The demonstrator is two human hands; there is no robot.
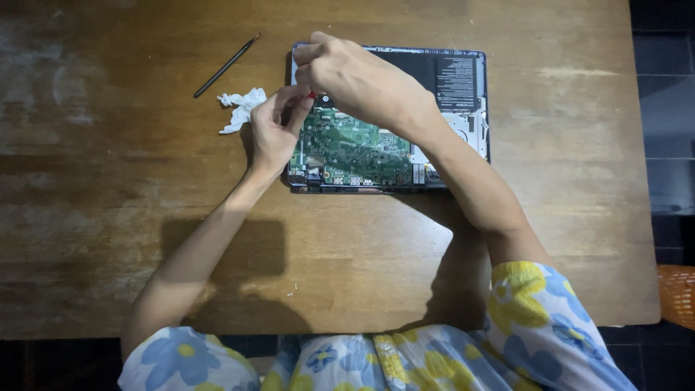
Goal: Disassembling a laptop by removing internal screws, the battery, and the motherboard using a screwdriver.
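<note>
Together, left hand (273,130) and right hand (355,76) pinch a small red piece (313,95) at the opened laptop's (449,108) left edge.

Green circuit board (347,148), white tissue (242,108), brown wooden table (108,217), blue-and-yellow floral sleeves (536,326).

small red item (313,95) mostly hidden between fingers, orange basket (678,295) cut off at edge
</note>
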